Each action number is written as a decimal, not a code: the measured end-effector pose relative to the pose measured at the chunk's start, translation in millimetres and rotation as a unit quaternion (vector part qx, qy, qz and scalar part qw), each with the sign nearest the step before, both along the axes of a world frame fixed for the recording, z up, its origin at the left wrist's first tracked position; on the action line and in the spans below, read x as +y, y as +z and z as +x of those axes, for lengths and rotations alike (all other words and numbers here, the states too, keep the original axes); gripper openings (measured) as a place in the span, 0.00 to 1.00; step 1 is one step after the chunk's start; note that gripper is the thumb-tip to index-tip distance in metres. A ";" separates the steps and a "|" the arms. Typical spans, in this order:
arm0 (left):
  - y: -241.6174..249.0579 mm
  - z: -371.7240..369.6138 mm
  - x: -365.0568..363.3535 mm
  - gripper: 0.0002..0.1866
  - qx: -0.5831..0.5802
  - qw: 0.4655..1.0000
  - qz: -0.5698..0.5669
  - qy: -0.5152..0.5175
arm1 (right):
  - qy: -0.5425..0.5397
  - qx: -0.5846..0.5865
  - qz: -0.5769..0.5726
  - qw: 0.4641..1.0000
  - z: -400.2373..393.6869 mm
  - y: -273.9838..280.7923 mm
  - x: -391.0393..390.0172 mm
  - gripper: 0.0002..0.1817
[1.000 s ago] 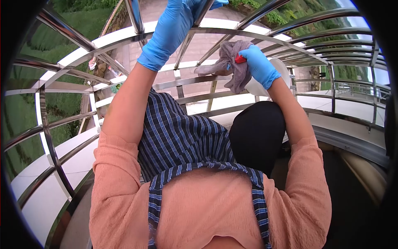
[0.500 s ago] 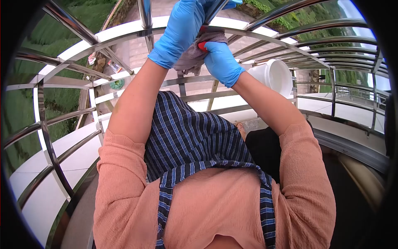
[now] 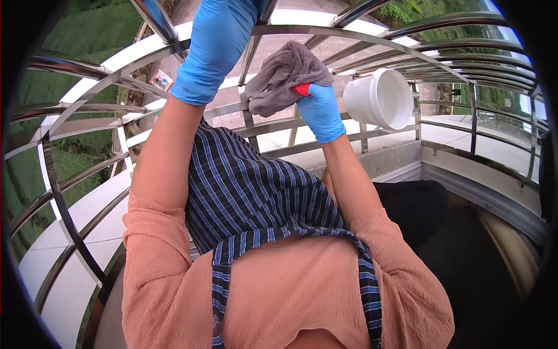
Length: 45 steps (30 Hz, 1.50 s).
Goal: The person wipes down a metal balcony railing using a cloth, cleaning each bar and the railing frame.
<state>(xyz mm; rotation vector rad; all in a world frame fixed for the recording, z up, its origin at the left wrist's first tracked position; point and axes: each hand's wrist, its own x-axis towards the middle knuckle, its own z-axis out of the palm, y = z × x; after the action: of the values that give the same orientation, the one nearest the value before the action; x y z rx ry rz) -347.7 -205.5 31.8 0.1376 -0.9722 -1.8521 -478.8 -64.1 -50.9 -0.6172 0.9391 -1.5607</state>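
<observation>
Both my hands wear blue gloves. My right hand [image 3: 321, 113] is closed around a bunched grey cloth [image 3: 288, 75], and a red piece [image 3: 303, 89] shows between the cloth and the fingers. The cloth is held up in front of the lower rails, with folds hanging to its left. Higher up, my left hand [image 3: 215, 49] reaches to the top edge of the view beside a shiny metal railing bar [image 3: 266, 13]. Its fingers are cut off there, so I cannot tell what they grip. A white bucket [image 3: 363, 102] is just right of my right hand.
A curved metal railing [image 3: 75, 224] surrounds me at the front and sides. Past it lie a white ledge [image 3: 52, 256], paving below and green grass [image 3: 87, 52]. A window-like track [image 3: 488, 198] runs along the right.
My right hand has drawn the cloth away from the upper bar, down towards me. My left hand has moved left and up, its fingers now out of view. The camera view has shifted slightly.
</observation>
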 end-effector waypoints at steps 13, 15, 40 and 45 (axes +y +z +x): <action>-8.8 -2.0 -5.7 0.40 -0.029 0.998 -0.059 0.011 | -0.064 0.267 -0.020 0.961 0.6 9.1 -39.9 0.11; -2.4 -0.7 -2.8 0.40 -0.031 0.998 -0.055 -0.008 | -0.106 0.282 0.004 0.954 3.0 -2.6 -40.9 0.13; -1.2 2.3 12.6 0.24 -0.335 0.862 -0.263 0.275 | 0.201 0.203 -0.054 0.957 62.4 -154.5 -103.8 0.10; 0.0 -5.1 19.2 0.21 -0.421 0.824 -0.232 0.301 | 0.229 0.647 -0.055 0.725 125.7 -65.6 -125.8 0.11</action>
<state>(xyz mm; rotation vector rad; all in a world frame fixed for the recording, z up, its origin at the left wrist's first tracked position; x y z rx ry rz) -352.8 -186.3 31.8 0.9107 -1.7084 -0.8841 -353.1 -189.8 -116.5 -1.9825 1.5025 -0.5417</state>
